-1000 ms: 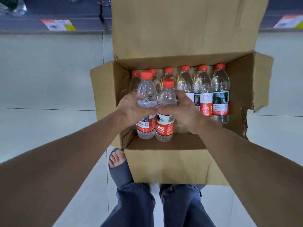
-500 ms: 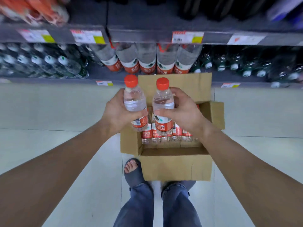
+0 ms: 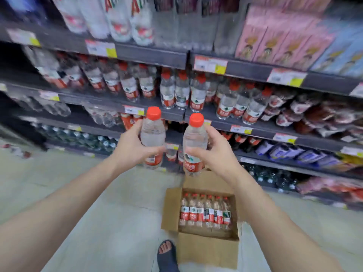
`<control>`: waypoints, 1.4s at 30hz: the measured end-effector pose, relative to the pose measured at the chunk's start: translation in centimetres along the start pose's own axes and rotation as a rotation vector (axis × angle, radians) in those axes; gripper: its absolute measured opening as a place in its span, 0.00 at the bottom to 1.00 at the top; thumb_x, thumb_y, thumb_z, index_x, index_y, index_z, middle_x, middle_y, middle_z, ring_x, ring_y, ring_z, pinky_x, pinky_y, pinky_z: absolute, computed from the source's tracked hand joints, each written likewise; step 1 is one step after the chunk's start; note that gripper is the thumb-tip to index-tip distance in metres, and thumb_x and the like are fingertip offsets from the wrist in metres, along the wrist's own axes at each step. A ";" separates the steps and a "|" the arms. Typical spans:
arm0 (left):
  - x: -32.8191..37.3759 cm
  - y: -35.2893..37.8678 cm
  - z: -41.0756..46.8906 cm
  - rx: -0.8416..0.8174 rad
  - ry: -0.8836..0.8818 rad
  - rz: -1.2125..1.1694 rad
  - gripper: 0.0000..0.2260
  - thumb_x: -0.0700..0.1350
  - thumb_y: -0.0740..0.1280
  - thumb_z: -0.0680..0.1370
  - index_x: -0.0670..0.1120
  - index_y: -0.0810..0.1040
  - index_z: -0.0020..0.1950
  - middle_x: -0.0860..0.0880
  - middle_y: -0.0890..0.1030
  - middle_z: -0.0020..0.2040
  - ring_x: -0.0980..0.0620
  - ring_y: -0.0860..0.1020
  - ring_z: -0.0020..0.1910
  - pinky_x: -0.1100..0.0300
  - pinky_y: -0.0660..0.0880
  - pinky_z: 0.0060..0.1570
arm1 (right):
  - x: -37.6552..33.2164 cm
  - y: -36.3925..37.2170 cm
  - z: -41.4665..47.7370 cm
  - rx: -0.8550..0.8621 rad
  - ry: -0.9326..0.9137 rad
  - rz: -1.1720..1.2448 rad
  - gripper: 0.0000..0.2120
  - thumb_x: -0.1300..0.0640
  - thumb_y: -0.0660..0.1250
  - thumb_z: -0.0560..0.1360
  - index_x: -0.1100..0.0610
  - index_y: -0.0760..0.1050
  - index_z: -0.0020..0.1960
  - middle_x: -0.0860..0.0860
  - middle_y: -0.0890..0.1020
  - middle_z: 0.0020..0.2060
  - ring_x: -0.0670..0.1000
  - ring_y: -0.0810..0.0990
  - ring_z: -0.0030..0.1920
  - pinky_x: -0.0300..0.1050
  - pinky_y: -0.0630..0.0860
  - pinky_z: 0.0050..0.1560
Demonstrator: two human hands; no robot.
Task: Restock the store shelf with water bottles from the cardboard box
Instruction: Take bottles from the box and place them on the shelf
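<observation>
My left hand [image 3: 132, 148] grips a clear water bottle [image 3: 152, 134] with a red cap and red label, held upright. My right hand [image 3: 215, 152] grips a second, matching water bottle [image 3: 194, 143] beside it. Both bottles are raised in front of the store shelf [image 3: 176, 114], just below a row of the same red-capped bottles [image 3: 177, 91]. The open cardboard box [image 3: 208, 250] stands on the floor below my hands, with several more bottles [image 3: 205, 212] upright inside it.
Dark shelves run across the whole view, stocked with larger bottles [image 3: 110, 18] on top, pink cartons [image 3: 279, 36] at the upper right and packets [image 3: 314, 114] at the right. My sandalled foot [image 3: 167, 254] is beside the box on the pale tiled floor [image 3: 98, 193].
Both hands lifted the two bottles out of the box and up to shelf height. My view rose from the box to the shelves.
</observation>
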State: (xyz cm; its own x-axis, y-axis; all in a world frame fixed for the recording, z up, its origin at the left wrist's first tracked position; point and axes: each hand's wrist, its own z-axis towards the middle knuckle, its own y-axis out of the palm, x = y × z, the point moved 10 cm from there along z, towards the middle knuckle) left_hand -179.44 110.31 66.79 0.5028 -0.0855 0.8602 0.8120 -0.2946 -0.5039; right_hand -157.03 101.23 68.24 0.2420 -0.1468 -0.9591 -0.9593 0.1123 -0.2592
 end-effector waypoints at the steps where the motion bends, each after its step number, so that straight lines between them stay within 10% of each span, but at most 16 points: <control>1: 1.7 -2.7 -1.2 0.032 0.008 -0.016 0.28 0.55 0.85 0.63 0.57 0.79 0.59 0.62 0.86 0.51 0.64 0.84 0.50 0.58 0.80 0.55 | -3.3 0.3 -0.7 -0.007 -0.040 -0.007 0.29 0.57 0.79 0.69 0.44 0.77 0.68 0.44 0.86 0.59 0.47 0.84 0.59 0.58 0.79 0.66; 16: 16.9 -35.1 -26.0 0.430 0.182 -0.103 0.20 0.45 0.83 0.69 0.62 0.82 0.54 0.65 0.85 0.55 0.68 0.83 0.53 0.71 0.78 0.50 | -37.9 17.3 -14.9 -0.348 -0.499 0.020 0.23 0.53 0.79 0.73 0.41 0.77 0.65 0.46 0.88 0.54 0.48 0.87 0.56 0.60 0.83 0.60; 21: 14.3 -44.9 -32.0 0.579 0.156 -0.123 0.19 0.51 0.85 0.65 0.65 0.84 0.52 0.63 0.86 0.55 0.60 0.85 0.54 0.54 0.81 0.57 | -44.2 26.6 -17.0 -0.463 -0.557 -0.006 0.20 0.53 0.79 0.74 0.44 0.79 0.64 0.45 0.89 0.52 0.46 0.88 0.53 0.54 0.83 0.59; 42: -6.4 -85.2 -28.6 0.511 0.150 -0.092 0.24 0.48 0.83 0.69 0.64 0.81 0.61 0.64 0.84 0.57 0.66 0.84 0.51 0.73 0.78 0.42 | -59.9 69.7 -3.7 -0.469 -0.559 -0.033 0.22 0.56 0.78 0.75 0.41 0.79 0.65 0.44 0.89 0.50 0.43 0.88 0.50 0.42 0.80 0.51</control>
State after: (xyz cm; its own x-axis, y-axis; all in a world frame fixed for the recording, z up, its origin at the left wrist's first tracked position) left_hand -260.31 108.73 106.41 0.4049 -0.2267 0.8858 0.9104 0.1899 -0.3676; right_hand -238.89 114.24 108.04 0.1901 0.3950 -0.8988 -0.8814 -0.3346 -0.3334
